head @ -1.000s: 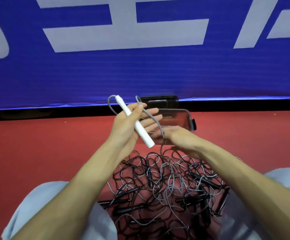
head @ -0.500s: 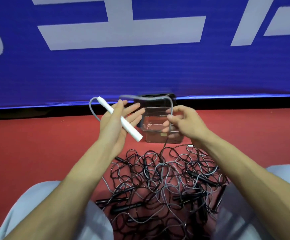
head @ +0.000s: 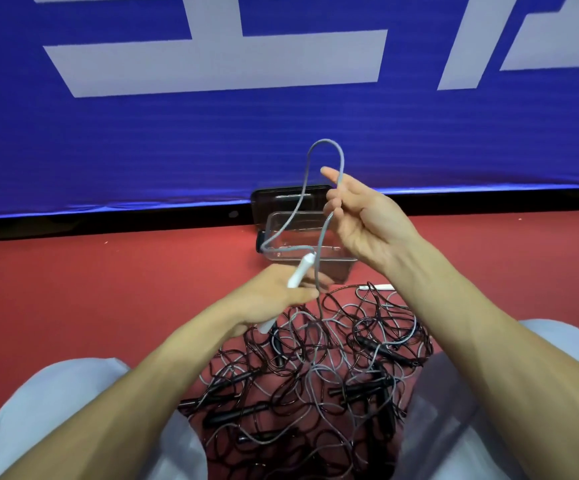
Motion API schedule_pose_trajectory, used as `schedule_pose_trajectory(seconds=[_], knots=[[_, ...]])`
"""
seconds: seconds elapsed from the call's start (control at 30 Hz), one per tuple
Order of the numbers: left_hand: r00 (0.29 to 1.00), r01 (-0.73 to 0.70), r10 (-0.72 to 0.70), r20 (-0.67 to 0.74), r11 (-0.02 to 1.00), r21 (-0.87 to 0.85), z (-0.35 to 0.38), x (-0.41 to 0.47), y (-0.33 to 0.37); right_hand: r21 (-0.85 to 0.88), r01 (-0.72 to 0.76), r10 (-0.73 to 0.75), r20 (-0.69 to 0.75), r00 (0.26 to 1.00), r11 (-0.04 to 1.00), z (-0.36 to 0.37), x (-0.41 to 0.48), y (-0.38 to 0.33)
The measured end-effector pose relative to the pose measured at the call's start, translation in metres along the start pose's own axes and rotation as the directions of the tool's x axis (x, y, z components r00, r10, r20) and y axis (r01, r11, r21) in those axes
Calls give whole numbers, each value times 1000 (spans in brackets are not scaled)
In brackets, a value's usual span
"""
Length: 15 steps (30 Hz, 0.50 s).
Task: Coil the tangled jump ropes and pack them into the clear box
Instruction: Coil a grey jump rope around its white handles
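From the head view, your left hand (head: 277,297) is low and central, fingers curled round the white handle (head: 302,271). The handle is tilted, its top end pointing up toward the clear box (head: 298,214) and its lower end poking out under your palm.

The grey rope (head: 326,147) leaves the top of that handle, bends left in front of the box, climbs into a tall narrow loop against the blue banner (head: 177,150), then comes down into your right hand (head: 367,223). That hand is raised, above and to the right of the left one. Its lower fingers are curled round the rope and its forefinger points out to the left. Below it the rope drops past the handle into the heap of ropes (head: 315,372).

The heap lies tangled on the red floor (head: 108,289) between your knees, black and grey cords with black handles mixed through. A second white handle (head: 376,287) lies at its far right edge.

The box sits open on the floor just beyond the heap. No coiled rope can be made out in it. A black panel (head: 281,199) stands behind it against the banner.
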State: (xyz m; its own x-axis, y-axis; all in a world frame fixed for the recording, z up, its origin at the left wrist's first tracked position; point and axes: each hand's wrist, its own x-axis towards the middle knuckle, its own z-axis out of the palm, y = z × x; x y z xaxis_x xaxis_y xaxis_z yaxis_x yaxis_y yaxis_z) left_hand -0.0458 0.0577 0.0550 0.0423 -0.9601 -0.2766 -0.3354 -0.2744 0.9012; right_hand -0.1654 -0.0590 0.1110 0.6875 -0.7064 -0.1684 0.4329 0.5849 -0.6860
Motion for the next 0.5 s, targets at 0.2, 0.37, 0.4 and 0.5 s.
schedule_pose_trajectory(seconds=[0.2, 0.37, 0.4, 0.5], knots=[[985, -41, 27, -172, 996, -81, 2, 3, -4, -14, 26, -28, -183, 983, 1000, -7, 6, 0], [923, -110, -39, -383, 927, -359, -6, 3, 4, -281, -63, 9, -191, 982, 958, -7, 5, 7], [907, -143, -49, -418, 898, -416, -9, 3, 6, -333, -87, 26, -184, 983, 939, -7, 5, 9], [870, -236, -92, -485, 785, -572, -21, 0, 16, -411, -145, 83, -164, 983, 900, -9, 8, 19]])
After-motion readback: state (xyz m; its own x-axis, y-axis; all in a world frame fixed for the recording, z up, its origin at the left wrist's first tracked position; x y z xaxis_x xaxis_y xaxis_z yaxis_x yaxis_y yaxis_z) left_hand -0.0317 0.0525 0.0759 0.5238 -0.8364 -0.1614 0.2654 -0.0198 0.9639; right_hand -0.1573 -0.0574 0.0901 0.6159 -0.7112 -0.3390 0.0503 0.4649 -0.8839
